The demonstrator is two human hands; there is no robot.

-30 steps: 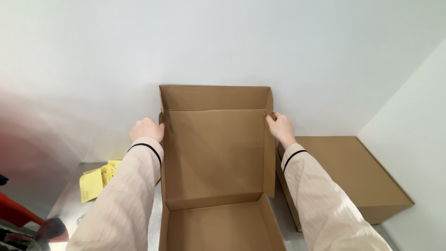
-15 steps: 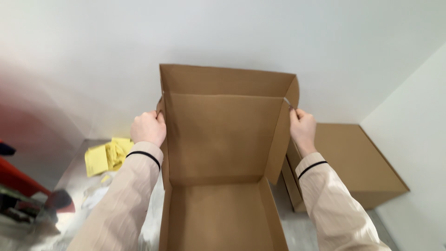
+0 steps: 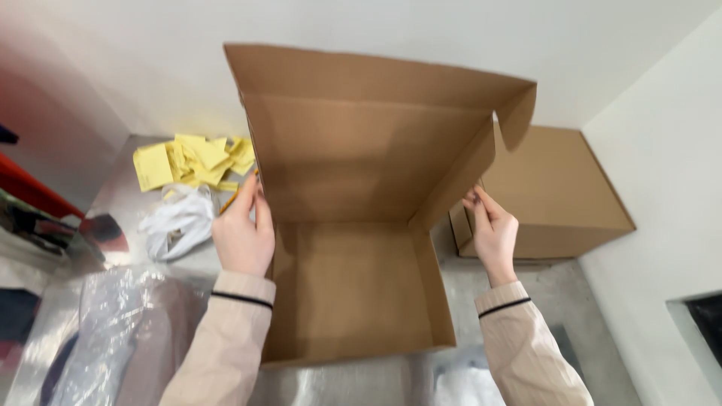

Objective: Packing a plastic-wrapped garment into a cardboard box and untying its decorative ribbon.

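Setting: On a shiny metal table (image 3: 128,199) set against white walls, a person works an open cardboard box (image 3: 353,293), seen from above.

Box: It stands in the middle of the table, between the two hands, with its lid flap (image 3: 368,135) raised upright at the far side and its inside empty. The near edge sits close to the person's body.

Left hand: The left hand (image 3: 242,233) lies flat against the outside of the box's left wall, fingers straight and pointing up toward the lid's hinge, thumb alongside. The palm presses on the cardboard rather than curling round it. The forearm, in a pale striped sleeve (image 3: 222,338) with a dark cuff band, rises from the lower edge of the view.

Right hand: The right hand (image 3: 492,229) is held upright just outside the box's right wall, fingertips pinching the lower edge of the lid's side flap (image 3: 466,169), which angles outward. The wrist is straight, the sleeve sloping down to the right.

Hands together: They are well apart, one on each side of the box.

Surroundings: A second, closed cardboard box (image 3: 553,188) sits just beyond the right hand. Yellow slips of paper (image 3: 192,158) lie heaped at the far left, a crumpled white bag (image 3: 177,218) beside them, and clear plastic wrap (image 3: 113,331) nearer the person.
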